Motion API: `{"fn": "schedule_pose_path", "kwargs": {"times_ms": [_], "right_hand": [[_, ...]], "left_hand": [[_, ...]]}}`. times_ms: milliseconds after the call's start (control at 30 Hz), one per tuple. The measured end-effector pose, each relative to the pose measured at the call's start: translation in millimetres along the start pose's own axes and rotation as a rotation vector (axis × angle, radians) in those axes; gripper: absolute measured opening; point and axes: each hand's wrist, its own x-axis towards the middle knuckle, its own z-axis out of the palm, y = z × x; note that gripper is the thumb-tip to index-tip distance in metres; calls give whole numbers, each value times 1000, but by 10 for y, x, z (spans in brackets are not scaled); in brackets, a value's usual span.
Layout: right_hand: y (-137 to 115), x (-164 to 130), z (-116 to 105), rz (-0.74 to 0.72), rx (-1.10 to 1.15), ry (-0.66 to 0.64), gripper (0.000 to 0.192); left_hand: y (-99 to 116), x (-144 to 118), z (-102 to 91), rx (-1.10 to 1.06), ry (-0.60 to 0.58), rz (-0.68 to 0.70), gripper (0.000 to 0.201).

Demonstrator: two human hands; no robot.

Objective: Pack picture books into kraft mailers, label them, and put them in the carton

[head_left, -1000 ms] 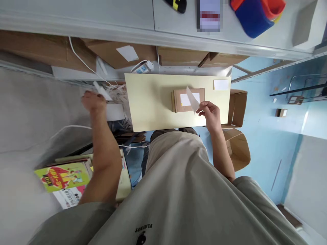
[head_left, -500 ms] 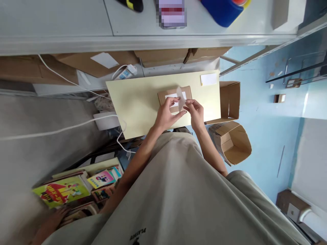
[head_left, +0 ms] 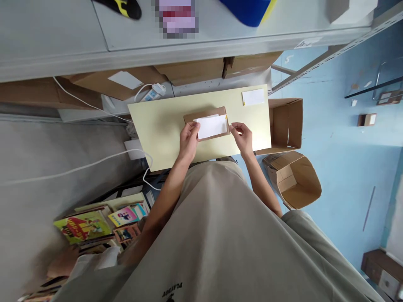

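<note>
My left hand (head_left: 188, 140) pinches the left edge of a white paper slip (head_left: 211, 127) between thumb and fingers. The slip spans the top of a small brown cardboard box (head_left: 204, 112) and hides much of it; a yellow mark shows at its upper right corner. Just right of the box, my right hand (head_left: 243, 137) has thumb and forefinger closed together; whether anything is between them I cannot make out. Beneath the box is a pale yellow board (head_left: 160, 130). A stack of white slips (head_left: 253, 97) sits near its far right corner.
A grey shelf (head_left: 189, 51) crosses the far side, with cartons (head_left: 192, 72) under it. Open cardboard boxes (head_left: 294, 178) stand at the right. A white cable (head_left: 94, 162) runs on the left, above books (head_left: 85, 226). Another person's blurred hand (head_left: 64, 256) is beside the books.
The slip, held up between both hands before, now lies broadside over the box. My left hand has moved left with its edge; my right hand stays near the box's right end.
</note>
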Motion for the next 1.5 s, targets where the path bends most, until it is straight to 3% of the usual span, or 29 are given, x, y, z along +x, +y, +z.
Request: {"fn": "schedule_pose_path", "kwargs": {"times_ms": [267, 500, 700, 833, 1133, 1500], "right_hand": [[194, 123, 63, 31, 41, -115, 56], [231, 194, 74, -72, -65, -143, 49], [379, 456, 317, -10, -239, -148, 43], [504, 555, 466, -7, -370, -111, 40], [650, 616, 601, 12, -566, -64, 32], [694, 665, 669, -4, -610, -70, 29]], "left_hand": [[-79, -41, 30, -122, 40, -98, 61], [-418, 123, -190, 54, 187, -143, 62], [-622, 385, -337, 374, 272, -113, 37], [-683, 522, -319, 472, 309, -43, 27], [-759, 597, -219, 533, 374, -33, 9], [-836, 687, -213, 536, 408, -72, 13]]}}
